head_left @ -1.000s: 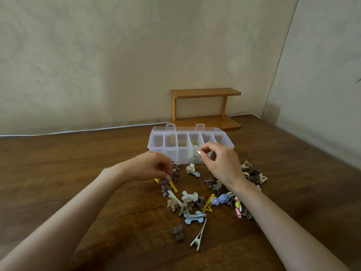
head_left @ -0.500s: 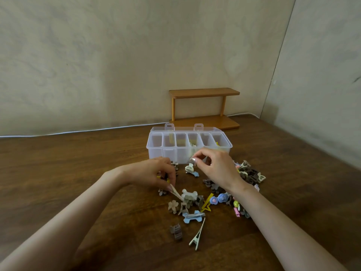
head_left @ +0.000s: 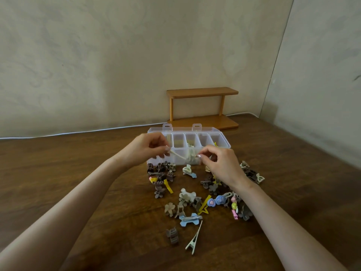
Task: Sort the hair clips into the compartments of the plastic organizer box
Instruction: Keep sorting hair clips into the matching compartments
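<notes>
The clear plastic organizer box stands open on the wooden table, with a few cream and yellow clips in its compartments. In front of its left half my left hand pinches a long cream hair clip that slants down to the right. My right hand is pinched at the box's front wall on a small cream clip, mostly hidden by the fingertips. The pile of hair clips lies in front of the box: brown flower clips, a yellow star and a blue bone clip.
A small wooden shelf stands behind the box against the wall. A white cable runs along the table's back edge. A cream alligator clip and a brown claw clip lie nearest me. A wall closes the right side.
My left hand has lifted the long cream clip out of the pile and carried it up to the box's front. My right hand has stayed at the box, shifting slightly lower.
</notes>
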A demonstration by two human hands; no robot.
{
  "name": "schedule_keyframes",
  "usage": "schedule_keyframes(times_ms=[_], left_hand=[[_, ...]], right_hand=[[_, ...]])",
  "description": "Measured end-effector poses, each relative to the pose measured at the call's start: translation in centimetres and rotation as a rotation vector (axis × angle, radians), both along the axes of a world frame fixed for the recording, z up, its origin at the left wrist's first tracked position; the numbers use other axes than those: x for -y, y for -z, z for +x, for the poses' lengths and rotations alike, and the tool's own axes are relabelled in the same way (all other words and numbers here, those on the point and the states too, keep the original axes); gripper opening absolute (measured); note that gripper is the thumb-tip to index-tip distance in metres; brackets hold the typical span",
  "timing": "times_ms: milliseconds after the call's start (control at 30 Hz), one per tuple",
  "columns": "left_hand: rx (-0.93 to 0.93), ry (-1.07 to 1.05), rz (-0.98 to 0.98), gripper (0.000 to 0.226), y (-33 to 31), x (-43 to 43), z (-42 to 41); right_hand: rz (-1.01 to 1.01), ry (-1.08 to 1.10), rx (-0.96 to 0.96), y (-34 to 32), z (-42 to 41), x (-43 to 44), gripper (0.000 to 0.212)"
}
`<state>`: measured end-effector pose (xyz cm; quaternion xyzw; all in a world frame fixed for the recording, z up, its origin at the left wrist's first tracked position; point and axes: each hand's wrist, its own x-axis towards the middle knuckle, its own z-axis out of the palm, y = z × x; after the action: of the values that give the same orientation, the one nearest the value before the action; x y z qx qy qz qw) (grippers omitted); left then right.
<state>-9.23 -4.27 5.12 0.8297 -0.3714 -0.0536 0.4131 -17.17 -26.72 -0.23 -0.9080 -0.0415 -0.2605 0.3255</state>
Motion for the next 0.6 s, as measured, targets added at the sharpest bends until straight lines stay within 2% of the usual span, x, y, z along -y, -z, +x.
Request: schedule_keyframes(times_ms=[200,367,467,600], left_hand=[[0.081,-0.133,-0.039,0.011,-2.5,4.6,2.7],[0.12,-0.095,0.206,0.021,-3.0,8.3,5.3],[0.228,-0.111,0.314,0.026,-2.2,9.6,5.7],[0.383,-0.127,0.438,0.02,-0.3,9.4,6.1]], right_hand=[[0.062,0.024,0.013,-0.2,0.0,0.5,0.009],[0.078,0.019,0.007,-0.1,0.0,0.7,0.01],[0.061,0.002,0.001,0.0,0.1,0.6,0.009],[0.043,0.005,0.016,-0.2,0.0,0.6,0.007]])
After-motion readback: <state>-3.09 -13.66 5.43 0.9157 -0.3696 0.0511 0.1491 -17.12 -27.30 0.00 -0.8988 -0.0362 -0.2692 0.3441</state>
